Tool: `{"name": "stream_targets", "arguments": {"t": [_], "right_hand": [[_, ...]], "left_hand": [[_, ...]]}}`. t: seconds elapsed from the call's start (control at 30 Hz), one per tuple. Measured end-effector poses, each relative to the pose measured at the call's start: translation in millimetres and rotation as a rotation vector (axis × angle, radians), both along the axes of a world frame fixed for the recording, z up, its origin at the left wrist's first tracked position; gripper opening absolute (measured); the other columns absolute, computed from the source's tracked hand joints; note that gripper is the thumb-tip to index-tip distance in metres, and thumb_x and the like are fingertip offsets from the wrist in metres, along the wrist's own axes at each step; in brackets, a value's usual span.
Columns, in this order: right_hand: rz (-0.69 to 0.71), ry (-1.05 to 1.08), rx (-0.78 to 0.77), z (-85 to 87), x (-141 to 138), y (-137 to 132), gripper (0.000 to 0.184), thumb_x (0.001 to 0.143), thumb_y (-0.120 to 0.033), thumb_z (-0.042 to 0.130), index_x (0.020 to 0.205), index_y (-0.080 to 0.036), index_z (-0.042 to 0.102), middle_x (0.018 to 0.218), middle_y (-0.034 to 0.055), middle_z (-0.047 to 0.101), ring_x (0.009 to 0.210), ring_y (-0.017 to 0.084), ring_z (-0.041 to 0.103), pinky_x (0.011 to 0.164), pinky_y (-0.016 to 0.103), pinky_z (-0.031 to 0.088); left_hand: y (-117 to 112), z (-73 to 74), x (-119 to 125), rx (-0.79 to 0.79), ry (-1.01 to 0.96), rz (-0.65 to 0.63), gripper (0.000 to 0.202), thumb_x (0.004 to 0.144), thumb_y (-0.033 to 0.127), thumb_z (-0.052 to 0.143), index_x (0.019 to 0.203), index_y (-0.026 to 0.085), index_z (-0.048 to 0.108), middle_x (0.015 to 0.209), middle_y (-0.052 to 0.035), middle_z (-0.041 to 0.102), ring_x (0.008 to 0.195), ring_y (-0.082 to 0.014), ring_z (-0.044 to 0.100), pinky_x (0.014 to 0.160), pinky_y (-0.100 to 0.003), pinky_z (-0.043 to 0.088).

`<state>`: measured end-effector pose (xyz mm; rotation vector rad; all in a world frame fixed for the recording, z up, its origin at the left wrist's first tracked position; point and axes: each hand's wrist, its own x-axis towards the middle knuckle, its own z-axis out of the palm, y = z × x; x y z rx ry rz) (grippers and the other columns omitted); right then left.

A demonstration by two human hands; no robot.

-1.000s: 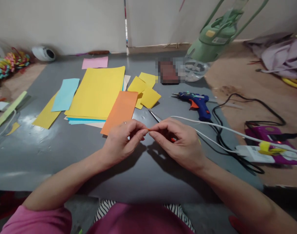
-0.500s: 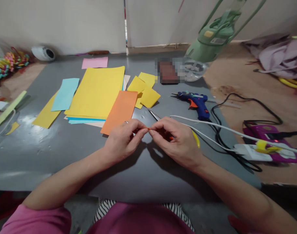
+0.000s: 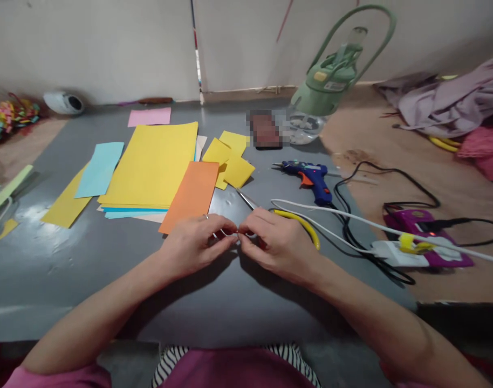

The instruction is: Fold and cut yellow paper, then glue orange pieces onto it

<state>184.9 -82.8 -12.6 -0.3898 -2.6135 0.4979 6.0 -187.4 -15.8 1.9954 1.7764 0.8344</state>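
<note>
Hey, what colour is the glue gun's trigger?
Orange; the trigger shows best in the head view.

Our view has tipped up and to the right, so we now see the whole carrying loop of the green-topped water bottle (image 3: 319, 89) near the table's (image 3: 68, 280) far right corner, and more pink cloth (image 3: 483, 153) past the right edge. Our left hand (image 3: 193, 242) and right hand (image 3: 285, 242) have drawn slightly towards the near edge, baring more of the scissors' yellow handle (image 3: 313, 233); the small piece (image 3: 238, 232) between our fingertips, orange before, shows only as a dull speck.
</note>
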Motion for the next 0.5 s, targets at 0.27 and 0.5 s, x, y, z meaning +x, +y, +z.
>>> {"name": "stream_targets", "arguments": {"t": [0.27,0.5], "right_hand": [[-0.328,-0.436,0.279,5.1,32,-4,0.031,0.093,-0.015,0.048,0.121,-0.011,0.062,0.107,0.0155,0.073,0.090,0.027,0.070,0.071,0.036,0.053],[-0.328,-0.529,0.300,-9.8,69,12,0.044,0.087,-0.010,0.042,0.128,-0.008,0.059,0.126,0.0199,0.068,0.113,0.029,0.065,0.097,0.042,0.052]], "left_hand": [[0,8.9,2,-0.107,-0.367,0.063,0.012,0.088,0.029,0.060,0.084,0.019,0.067,0.079,-0.0010,0.071,0.068,-0.0123,0.062,0.063,-0.025,0.047],[5,11.6,1,-0.305,-1.140,0.143,0.017,0.073,0.033,0.079,0.075,0.022,0.066,0.077,-0.0010,0.068,0.066,-0.0111,0.061,0.057,-0.023,0.049]]}}
